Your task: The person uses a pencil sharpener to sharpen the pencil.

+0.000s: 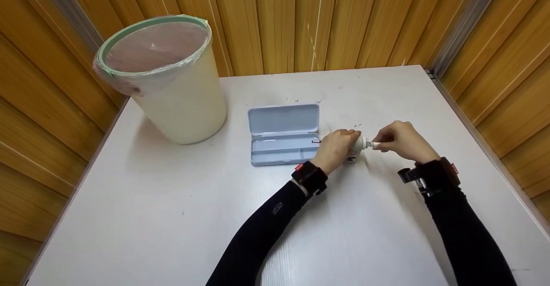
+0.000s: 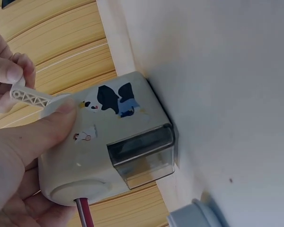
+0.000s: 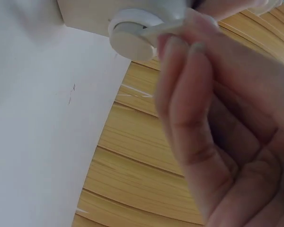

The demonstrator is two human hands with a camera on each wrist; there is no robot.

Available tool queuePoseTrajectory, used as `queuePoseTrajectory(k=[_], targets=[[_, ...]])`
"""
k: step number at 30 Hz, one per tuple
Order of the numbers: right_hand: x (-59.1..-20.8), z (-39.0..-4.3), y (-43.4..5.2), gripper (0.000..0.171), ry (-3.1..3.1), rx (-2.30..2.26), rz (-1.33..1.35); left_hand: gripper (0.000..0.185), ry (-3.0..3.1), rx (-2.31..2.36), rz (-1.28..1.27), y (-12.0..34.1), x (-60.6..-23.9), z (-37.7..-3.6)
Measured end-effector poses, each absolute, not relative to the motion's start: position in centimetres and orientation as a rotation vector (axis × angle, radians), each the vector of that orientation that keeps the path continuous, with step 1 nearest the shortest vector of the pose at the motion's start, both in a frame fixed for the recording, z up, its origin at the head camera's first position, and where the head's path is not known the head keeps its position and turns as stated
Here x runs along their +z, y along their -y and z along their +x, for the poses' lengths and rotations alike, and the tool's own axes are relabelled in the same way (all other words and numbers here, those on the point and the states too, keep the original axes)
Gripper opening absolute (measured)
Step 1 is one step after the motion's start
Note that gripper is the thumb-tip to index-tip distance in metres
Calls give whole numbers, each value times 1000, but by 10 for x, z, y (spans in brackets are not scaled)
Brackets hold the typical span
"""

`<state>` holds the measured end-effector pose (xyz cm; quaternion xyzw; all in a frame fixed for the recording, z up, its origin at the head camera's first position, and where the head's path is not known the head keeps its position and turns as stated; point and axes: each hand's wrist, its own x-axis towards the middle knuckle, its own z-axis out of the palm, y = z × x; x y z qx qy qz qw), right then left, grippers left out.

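A white crank pencil sharpener [image 2: 97, 137] with cartoon stickers and a clear shavings drawer [image 2: 144, 158] stands on the table. My left hand [image 1: 336, 150] grips its body, thumb across the stickered side. From the sharpener's front hole sticks a dark red pencil [image 2: 84, 213], whose end also shows left of the left hand in the head view. My right hand [image 1: 401, 140] pinches the end of the crank handle [image 2: 33, 96] on the opposite side. In the right wrist view, the crank's round hub [image 3: 131, 41] lies just beyond the fingertips.
An opened light blue pencil case [image 1: 283, 120] with divided compartments lies left of the sharpener. Farther left stands a cream trash bin [image 1: 184, 101] with a green rim and plastic liner. Wood-patterned panels [image 1: 275, 24] border the white table [image 1: 172, 226].
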<state>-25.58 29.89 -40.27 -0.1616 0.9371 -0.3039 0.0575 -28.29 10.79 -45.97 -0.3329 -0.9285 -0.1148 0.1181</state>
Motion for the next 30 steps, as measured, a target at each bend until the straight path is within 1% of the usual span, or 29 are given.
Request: queuePoseTrajectory(k=[4, 15, 23, 30], targets=[[-404, -258, -300, 9, -2888, -1003, -459, 46, 2743, -373, -982, -107, -459, -283], [-410, -271, -297, 8, -3064, -1078, -404, 42, 2693, -336, -980, -106, -461, -283], [-405, -278, -290, 7, -3119, -958, -354, 43, 2680, -388, -1012, -106, -463, -285], [-412, -279, -283, 9, -3235, -901, -373, 43, 2658, -398, -1024, -105, -463, -285]])
